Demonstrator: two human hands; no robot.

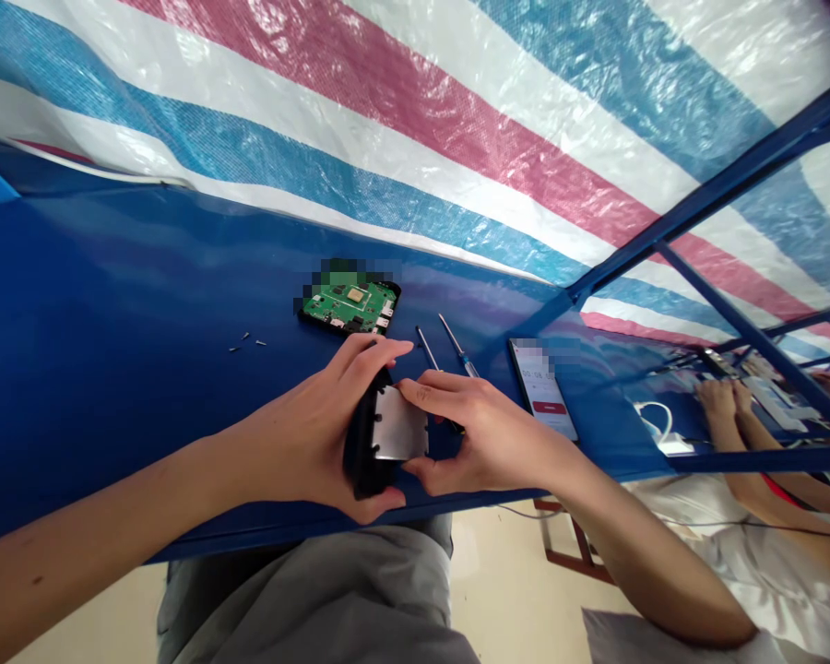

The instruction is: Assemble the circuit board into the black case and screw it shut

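My left hand [346, 415] is wrapped around a black plastic cover [363, 452], tilted up on its edge above the front of the table. Between the thumb and fingers of my right hand [463, 424] is a silver metal plate [399, 426] with small notches along its edges. The plate lies against the cover's inner side; whether it is fastened there I cannot tell. Beyond my hands, a green circuit board [352, 300] sits in a black tray-like case. Two screwdrivers, one with a dark shaft [427, 346] and one with a blue handle [468, 363], lie near my right hand.
Several small screws [245, 342] lie left of the board on the blue table [111, 369]. At right is a phone [543, 387] with a lit screen. A blue metal frame [705, 194] and striped sheeting [387, 111] bound the table. Another person's hands [723, 401] are beyond the frame.
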